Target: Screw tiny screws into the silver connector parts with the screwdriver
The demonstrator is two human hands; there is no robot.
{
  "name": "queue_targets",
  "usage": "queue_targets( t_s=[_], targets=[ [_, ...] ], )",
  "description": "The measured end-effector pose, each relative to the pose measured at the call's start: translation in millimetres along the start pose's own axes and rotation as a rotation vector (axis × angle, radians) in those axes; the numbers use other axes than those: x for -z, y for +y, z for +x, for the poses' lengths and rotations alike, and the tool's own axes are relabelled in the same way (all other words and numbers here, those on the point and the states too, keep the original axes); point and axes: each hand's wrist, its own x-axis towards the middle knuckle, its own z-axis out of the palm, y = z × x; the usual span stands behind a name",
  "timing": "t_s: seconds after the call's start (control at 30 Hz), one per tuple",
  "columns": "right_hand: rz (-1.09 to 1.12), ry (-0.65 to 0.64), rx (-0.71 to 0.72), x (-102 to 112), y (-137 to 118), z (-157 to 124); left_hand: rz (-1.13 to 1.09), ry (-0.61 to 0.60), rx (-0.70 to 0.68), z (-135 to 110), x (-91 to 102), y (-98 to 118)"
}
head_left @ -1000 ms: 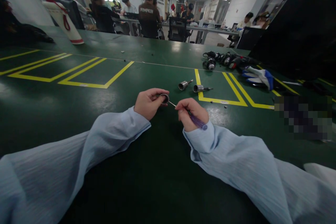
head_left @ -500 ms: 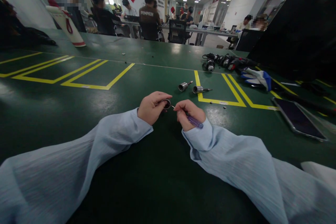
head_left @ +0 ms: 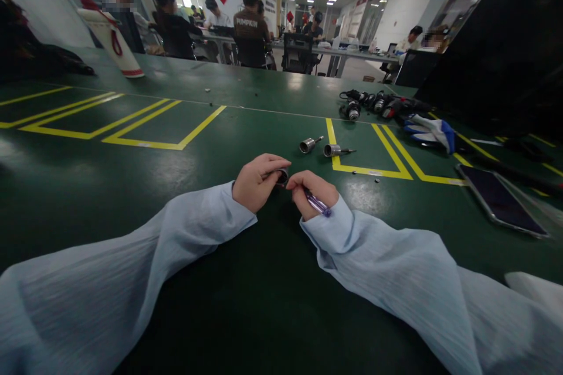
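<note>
My left hand (head_left: pixel 257 179) is closed on a small round metal part (head_left: pixel 282 174), held between thumb and fingers just above the green table (head_left: pixel 185 234). My right hand (head_left: pixel 311 192) grips a thin screwdriver with a purple handle (head_left: pixel 317 203); its tip points left into the part and is hidden by my fingers. The two hands nearly touch. Both forearms in light blue sleeves rest on the table.
Two metal cylinder parts (head_left: pixel 309 143) (head_left: pixel 335 150) lie just beyond my hands by yellow floor-style lines. A pile of black parts (head_left: pixel 367 102), a blue-white glove (head_left: pixel 428 128) and a phone (head_left: pixel 501 199) lie to the right. A white bucket (head_left: pixel 112 41) stands far left. People sit at tables behind.
My right hand has moved left toward my left hand, so the screwdriver shaft that showed between them is now hidden. The view has tilted slightly.
</note>
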Motion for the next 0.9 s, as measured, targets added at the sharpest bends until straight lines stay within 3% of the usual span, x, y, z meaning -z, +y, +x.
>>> queue_targets(
  t_s=[0.43, 0.63, 0.9],
  targets=[
    [0.117, 0.016, -0.079, 1.4, 2.7, -0.1, -0.022, 0.012, 0.042, -1.2, -1.1, 7.0],
    [0.105, -0.006, -0.074, 2.5, 0.9, -0.3, 0.005, 0.018, 0.007, -1.9, -1.5, 3.2],
    [0.164, -0.018, -0.117, 1.9, 4.5, -1.9, -0.054, 0.004, 0.066, -1.5, -2.7, -1.9]
  ],
)
